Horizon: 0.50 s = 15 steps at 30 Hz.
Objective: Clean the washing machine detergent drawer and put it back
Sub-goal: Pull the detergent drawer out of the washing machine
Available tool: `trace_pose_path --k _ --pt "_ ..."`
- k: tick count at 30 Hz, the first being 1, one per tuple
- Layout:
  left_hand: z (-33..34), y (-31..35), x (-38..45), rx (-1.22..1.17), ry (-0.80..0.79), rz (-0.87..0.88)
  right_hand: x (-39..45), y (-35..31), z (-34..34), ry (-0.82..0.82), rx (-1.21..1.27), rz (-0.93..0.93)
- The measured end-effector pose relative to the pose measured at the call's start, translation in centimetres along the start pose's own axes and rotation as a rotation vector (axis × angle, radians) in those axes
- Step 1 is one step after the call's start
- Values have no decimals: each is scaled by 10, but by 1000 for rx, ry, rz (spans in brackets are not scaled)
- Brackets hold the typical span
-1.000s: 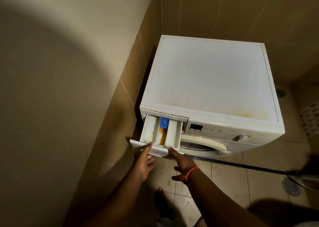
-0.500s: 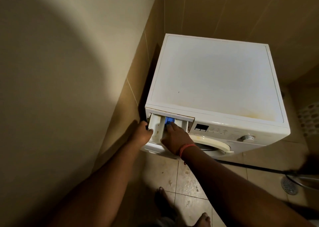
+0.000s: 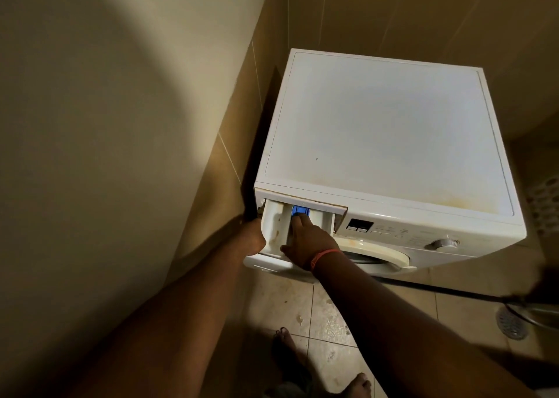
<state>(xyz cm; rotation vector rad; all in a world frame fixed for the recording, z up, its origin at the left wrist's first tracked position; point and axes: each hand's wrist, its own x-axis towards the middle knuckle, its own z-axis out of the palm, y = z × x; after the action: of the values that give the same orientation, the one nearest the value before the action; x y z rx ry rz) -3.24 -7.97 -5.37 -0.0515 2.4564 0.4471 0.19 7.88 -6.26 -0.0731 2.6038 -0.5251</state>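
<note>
Tiled corner: detergent drawer (image 3: 273, 223) juts lengthwise from washing machine (image 3: 390, 143) toward the person.

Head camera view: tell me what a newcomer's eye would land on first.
The white washing machine fills the tiled corner, its top yellow-stained near the front edge. At its upper left front the detergent drawer stands pulled out, and the right hand reaches in, fingers on the blue insert. The left hand holds the drawer's outer left side.
</note>
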Motion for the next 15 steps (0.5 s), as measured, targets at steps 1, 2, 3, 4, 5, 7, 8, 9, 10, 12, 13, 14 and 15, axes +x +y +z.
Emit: trace_pose_path --k 1,2,3,4,5,7,8,9,10,12,13,14,15 --pt "1 -1 1 6 9 5 1 0 -2 -3 1 -2" --pt "2 -1 2 7 16 13 2 -1 -4 -4 -4 -5" --pt "2 -1 1 2 16 20 1 -1 -6 -4 -10 -7" --pt "2 -1 1 -6 13 26 0 -2 -6 -4 -13 -10" --pt "3 -2 0 -13 13 33 -1 -2 -6 -5 -9 -13" --pt "7 -5 -5 -13 14 41 -7 -2 -3 -13 18 -13" --pt "11 -7 -10 -13 19 38 -11 -2 0 -20 33 -11" --pt "15 -9 -15 -20 28 35 -15 -3 3 -24 44 -11" --pt "18 -11 -21 -27 36 30 -21 -4 7 -25 49 -12" --pt "25 -16 -31 -48 46 15 -32 -7 15 -8 49 -23" --pt "28 -19 -35 -57 47 7 -37 -7 19 6 54 -33" --pt "29 -21 -39 -67 45 -1 -42 -7 22 20 70 -45" --pt "31 -23 -44 -75 41 -8 -47 -6 23 24 95 -53"
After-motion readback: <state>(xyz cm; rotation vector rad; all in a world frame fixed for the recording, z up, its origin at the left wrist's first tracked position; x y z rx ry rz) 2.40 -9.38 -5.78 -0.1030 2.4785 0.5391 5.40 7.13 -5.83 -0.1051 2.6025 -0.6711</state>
